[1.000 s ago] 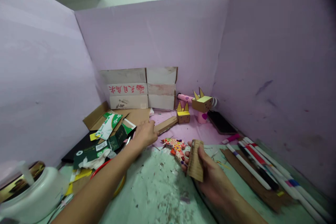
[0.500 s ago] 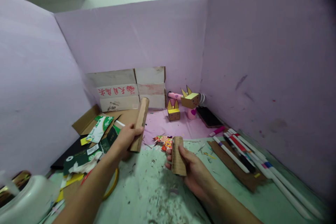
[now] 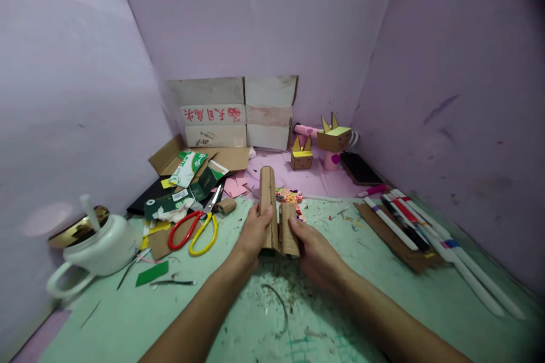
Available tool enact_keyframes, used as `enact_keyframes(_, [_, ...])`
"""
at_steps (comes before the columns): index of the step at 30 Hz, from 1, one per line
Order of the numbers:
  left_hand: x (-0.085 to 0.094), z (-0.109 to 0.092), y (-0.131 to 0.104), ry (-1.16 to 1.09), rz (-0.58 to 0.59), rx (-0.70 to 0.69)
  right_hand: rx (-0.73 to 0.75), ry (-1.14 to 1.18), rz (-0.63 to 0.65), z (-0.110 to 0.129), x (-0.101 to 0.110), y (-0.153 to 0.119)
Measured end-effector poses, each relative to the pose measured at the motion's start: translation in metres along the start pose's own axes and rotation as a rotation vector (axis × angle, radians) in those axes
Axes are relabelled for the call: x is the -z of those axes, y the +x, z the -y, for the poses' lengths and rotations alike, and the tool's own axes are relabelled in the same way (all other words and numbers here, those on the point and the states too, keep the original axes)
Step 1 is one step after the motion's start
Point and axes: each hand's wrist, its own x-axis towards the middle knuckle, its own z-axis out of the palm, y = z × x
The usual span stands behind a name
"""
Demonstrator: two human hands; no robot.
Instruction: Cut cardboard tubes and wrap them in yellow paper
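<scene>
My left hand [image 3: 254, 233] is closed around a long cardboard tube [image 3: 268, 198], which stands nearly upright. A shorter cardboard tube [image 3: 289, 232] is in my right hand [image 3: 315, 247], thumb across its front. The two tubes are side by side with their lower ends about level; the longer one rises well above the other. Whether they touch is hard to make out. Behind the short tube lies a patterned, colourful paper piece [image 3: 289, 195], partly hidden. Left of my hands, scissors [image 3: 200, 224] with red and yellow handles rest beside a small cardboard roll [image 3: 226, 206].
A white teapot [image 3: 106, 247] stands at the left near cardboard and packaging scraps [image 3: 189, 170]. Cardboard animal heads [image 3: 301, 160] are at the back, near a phone [image 3: 360, 168]. Several markers [image 3: 394, 224] lie at the right by a brown strip [image 3: 383, 238]. Purple walls enclose the table.
My hands have come together, bringing the long tube alongside the short one. The long tube has turned more upright. My view has tilted down and shifted left, uncovering the scissors and teapot.
</scene>
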Motion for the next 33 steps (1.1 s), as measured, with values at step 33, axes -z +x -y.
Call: enact_keyframes(33, [0.061, -0.030, 0.009, 0.393, 0.489, -0.354, 0.261, 0.148, -0.039, 0.073, 0.036, -0.005])
